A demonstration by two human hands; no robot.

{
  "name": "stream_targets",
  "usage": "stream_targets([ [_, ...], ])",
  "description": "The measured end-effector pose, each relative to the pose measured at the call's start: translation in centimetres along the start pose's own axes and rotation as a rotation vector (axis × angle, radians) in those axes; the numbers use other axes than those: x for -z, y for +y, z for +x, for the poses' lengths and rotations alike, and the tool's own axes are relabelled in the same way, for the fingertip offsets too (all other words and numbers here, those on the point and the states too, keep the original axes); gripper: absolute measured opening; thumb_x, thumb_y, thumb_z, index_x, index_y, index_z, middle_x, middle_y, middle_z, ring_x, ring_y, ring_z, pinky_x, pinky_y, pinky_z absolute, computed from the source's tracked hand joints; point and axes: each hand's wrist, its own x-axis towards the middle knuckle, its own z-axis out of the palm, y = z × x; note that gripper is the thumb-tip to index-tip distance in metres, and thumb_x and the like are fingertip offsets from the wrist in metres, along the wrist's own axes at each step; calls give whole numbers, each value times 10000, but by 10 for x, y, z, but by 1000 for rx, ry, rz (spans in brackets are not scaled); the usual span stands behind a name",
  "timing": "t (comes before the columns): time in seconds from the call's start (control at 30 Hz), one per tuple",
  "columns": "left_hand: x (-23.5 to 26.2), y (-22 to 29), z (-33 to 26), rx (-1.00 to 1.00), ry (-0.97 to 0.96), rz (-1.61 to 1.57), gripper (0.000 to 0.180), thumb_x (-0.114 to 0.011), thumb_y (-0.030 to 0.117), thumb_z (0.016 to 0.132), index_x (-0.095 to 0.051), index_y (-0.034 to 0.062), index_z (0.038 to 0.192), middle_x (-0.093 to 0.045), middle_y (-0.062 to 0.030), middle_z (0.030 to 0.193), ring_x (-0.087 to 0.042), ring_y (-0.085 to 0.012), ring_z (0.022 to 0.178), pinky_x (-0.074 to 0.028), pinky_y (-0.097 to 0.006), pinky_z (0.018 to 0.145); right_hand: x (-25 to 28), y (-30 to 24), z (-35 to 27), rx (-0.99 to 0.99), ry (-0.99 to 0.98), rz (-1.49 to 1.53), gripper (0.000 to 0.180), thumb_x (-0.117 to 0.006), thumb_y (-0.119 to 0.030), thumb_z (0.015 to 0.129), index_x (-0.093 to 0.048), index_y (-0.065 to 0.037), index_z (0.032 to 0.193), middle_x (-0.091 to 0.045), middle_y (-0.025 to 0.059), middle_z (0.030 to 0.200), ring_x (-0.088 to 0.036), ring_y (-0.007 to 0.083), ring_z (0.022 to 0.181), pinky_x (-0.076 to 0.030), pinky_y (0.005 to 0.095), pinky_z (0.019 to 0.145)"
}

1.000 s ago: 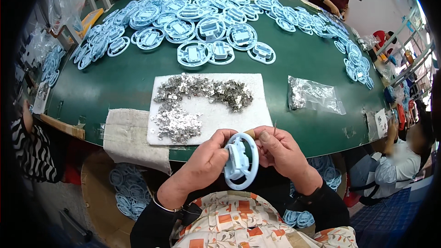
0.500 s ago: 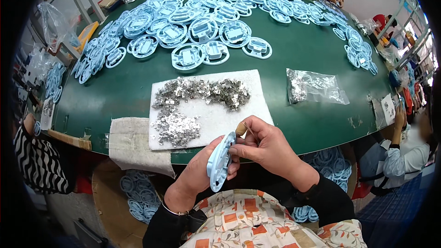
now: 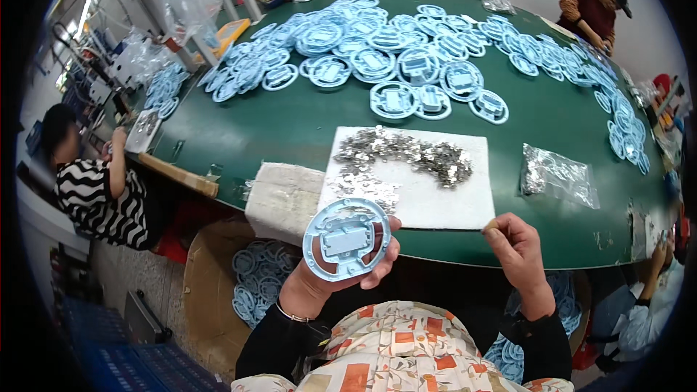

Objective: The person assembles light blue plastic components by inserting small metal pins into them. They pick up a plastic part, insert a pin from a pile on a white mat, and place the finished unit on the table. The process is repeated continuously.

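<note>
1. Near the person's chest, the left hand (image 3: 341, 276) holds up a round light-blue plastic ring part (image 3: 346, 238), flat side facing the camera; fingers pressed around its lower rim, thumb behind it. Part hangs in the air just before the table edge.
2. To the right, the right hand (image 3: 517, 250) rests at the edge of the green table (image 3: 290, 123), fingers curled together, thumb and forefinger pinched; if sth small sits between them, I cannot tell.
3. Just past both hands lies a white mat (image 3: 443, 199) w/ a heap of small shiny metal pieces (image 3: 399, 152) on its far and left part.
4. Left of the mat, touching it, a folded whitish cloth (image 3: 283, 192) hangs over the table edge.
5. Right of the mat, apart from it, a clear plastic bag (image 3: 557, 178) w/ more metal bits.
6. Under the table, left side, a cardboard box (image 3: 210, 290) w/ blue rings inside.
7. Further back, many same blue rings (image 3: 392, 58) cover the middle and far part of the table.
8. Other people sit around: one in a striped shirt (image 3: 91, 199) at left, one in a dark red top (image 3: 588, 7) far right.
</note>
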Motion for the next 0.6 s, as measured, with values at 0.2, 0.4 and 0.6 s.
stream_targets([
  [0.2, 11, 54, -154, -320, 376, 265, 615, -498, 412, 999, -460, -41, 1411, -579, -185, 1101, -556, -231, 809, -478, -309, 591, 27, 41, -16, 69, 144, -90, 161, -633, -126, 1006, -610, -23, 885, -480, -85, 738, -383, 12, 665, -305, 202, 587],
  [0.4, 56, 75, -300, -385, 1613, 822, 454, -447, 322, 1024, -595, 2, 1310, -680, -74, 990, -641, -196, 827, -541, -355, 770, 34, 52, -20, 123, 197, -104, 181, -635, -153, 1009, -625, -18, 889, -482, -81, 718, -391, 13, 650, -305, 201, 580],
  [0.6, -9, 102, -177, -654, 1427, 1730, 333, -578, 215, 997, -644, -20, 1223, -684, -56, 918, -646, -134, 837, -527, -285, 772, 30, 53, -18, 154, 211, -117, 139, -682, -76, 945, -652, 19, 848, -566, -14, 664, -472, 35, 597, -374, 218, 535],
])
